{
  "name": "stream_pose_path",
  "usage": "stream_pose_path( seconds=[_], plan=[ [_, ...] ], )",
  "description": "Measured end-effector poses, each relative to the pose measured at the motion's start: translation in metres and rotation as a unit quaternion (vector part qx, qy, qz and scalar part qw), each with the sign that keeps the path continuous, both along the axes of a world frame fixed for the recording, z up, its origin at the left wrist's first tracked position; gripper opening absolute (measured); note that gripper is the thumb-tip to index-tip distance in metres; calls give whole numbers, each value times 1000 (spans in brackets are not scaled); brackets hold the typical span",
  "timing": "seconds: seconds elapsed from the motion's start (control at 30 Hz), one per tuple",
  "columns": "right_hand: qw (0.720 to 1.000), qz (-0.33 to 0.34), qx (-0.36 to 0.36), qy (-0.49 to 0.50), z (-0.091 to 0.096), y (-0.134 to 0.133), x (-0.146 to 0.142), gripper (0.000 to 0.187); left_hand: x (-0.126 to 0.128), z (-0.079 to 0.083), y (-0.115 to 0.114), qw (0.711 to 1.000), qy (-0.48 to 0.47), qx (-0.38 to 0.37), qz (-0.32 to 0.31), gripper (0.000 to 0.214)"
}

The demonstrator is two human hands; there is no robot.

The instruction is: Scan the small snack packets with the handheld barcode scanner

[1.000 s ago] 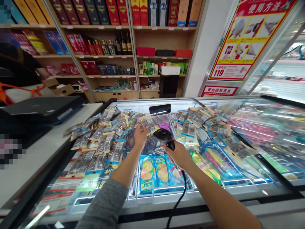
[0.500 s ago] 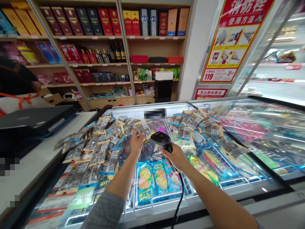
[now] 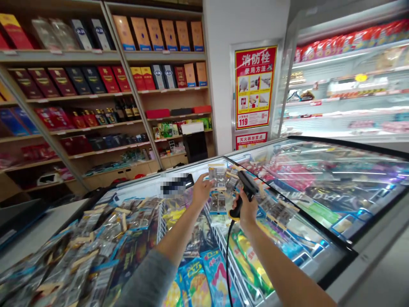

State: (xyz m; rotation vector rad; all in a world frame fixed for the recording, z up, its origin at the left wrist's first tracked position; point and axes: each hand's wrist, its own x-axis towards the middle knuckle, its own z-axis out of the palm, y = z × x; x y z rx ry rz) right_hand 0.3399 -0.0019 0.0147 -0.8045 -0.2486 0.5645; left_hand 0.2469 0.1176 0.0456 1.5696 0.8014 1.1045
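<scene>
My left hand is lifted above the freezer lid and pinches a clear snack packet with a tan header card, held upright. My right hand grips a black corded barcode scanner by its handle. The scanner's head sits just right of the packet and tilts toward it. Its black cable hangs down along my right forearm. Many similar silver packets lie spread over the glass lid of the chest freezer at the lower left.
Frozen treats in bright wrappers show through the glass below my arms. Wooden shelves of boxed goods and bottles fill the back wall. A red fire-hydrant poster hangs on a pillar, and an open refrigerated case stands at the right.
The view swung left and upward. My left hand lifted a packet off the pile and holds it up, and my right hand raised the scanner beside it.
</scene>
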Motion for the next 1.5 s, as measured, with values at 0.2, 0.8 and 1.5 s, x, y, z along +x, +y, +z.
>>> stream_pose_path(
  seconds=[0.2,0.8,1.5],
  plan=[
    [997,-57,-48,28,-4,10,21,43,90,15,5,966,190,174,-18,24],
    [997,4,-46,-58,-7,-3,-19,41,-133,49,-18,924,292,226,100,27],
    [856,478,-100,-171,-2,2,-347,36,-433,-21,-30,853,395,23,340,10]
  ],
)
